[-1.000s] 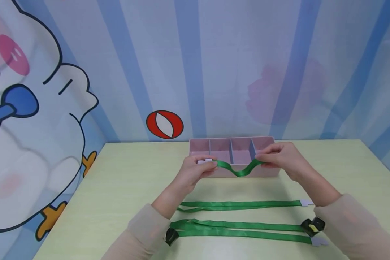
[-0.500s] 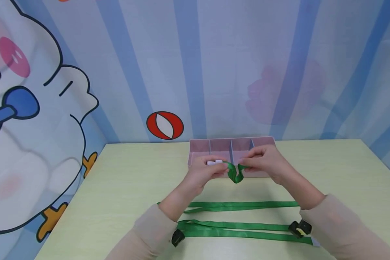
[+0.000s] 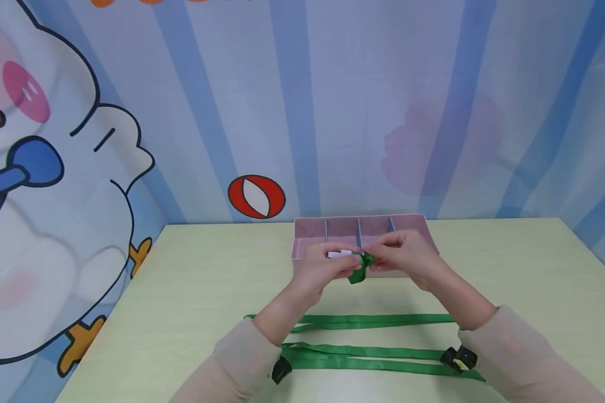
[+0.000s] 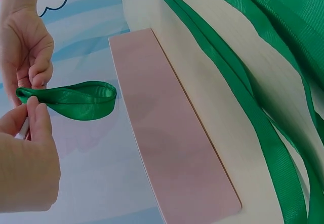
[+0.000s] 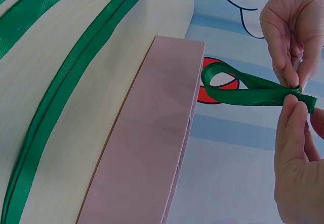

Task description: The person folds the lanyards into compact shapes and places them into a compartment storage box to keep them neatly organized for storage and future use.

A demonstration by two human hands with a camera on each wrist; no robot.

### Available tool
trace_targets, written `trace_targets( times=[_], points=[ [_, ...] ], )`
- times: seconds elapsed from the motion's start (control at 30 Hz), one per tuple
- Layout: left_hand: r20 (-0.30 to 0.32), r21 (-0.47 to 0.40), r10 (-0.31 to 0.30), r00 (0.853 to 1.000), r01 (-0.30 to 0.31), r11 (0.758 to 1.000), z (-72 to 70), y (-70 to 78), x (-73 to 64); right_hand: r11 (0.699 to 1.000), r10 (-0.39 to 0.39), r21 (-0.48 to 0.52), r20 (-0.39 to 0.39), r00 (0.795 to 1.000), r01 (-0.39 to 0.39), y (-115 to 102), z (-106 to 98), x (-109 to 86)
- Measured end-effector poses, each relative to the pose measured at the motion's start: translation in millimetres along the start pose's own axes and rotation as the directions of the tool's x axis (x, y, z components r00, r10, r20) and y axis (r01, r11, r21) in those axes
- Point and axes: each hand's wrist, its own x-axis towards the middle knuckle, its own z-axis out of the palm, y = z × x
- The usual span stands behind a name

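My left hand (image 3: 320,270) pinches a green lanyard (image 3: 357,275) close to its white plastic end piece (image 3: 340,254), which pokes out between thumb and fingers. Opposite it, my right hand (image 3: 412,258) pinches the same strap, and the two sets of fingertips nearly meet. Between them the strap (image 4: 83,102) doubles into a hanging loop, plain in both wrist views. Behind the hands stands a pink divided box (image 3: 310,228), its front partly hidden by them. The strap's short end (image 5: 307,101) lies over the right hand's fingertips in the right wrist view.
More green lanyards lie stretched across the table, one farther strap (image 3: 373,321) and a nearer pair (image 3: 363,362). My right sleeve (image 3: 514,347) covers their right ends. A patterned backdrop (image 3: 333,112) rises behind the table's far edge.
My right hand has moved left and my left hand slightly right, bringing them together. The strap, earlier sagging between them, is now folded into a small loop.
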Motion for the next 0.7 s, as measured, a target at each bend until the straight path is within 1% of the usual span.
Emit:
trace_targets(
  times=[0.1,0.23,0.3,0.37,0.47,0.7],
  points=[
    [-0.012,0.011,-0.002,1.000,0.003,1.000,-0.9,-2.1,1.2,1.000,-0.006,0.004,0.025,1.000,0.006,0.2,-0.7,-1.9],
    [-0.030,0.027,-0.022,0.999,0.023,0.999,-4.3,-3.0,2.7,0.998,-0.028,0.056,0.066,0.997,0.025,2.3,0.2,-2.4],
    [-0.033,0.030,-0.026,0.999,0.027,0.999,-6.0,-2.7,2.9,0.997,-0.035,0.075,0.072,0.997,0.029,3.4,1.6,-1.9],
    [-0.028,0.026,-0.024,0.999,0.025,0.999,-6.8,-2.7,3.0,0.997,-0.037,0.076,0.062,0.997,0.032,4.6,3.1,-1.9],
    [-0.013,0.018,-0.022,1.000,0.022,1.000,-7.1,-2.1,2.1,0.998,-0.026,0.062,0.027,0.999,0.025,5.9,5.6,-1.4],
    [0.037,-0.009,0.002,0.999,-0.002,1.000,-9.3,-0.1,0.7,0.999,-0.033,-0.013,-0.046,0.998,0.033,4.6,11.5,1.2]
  ],
)
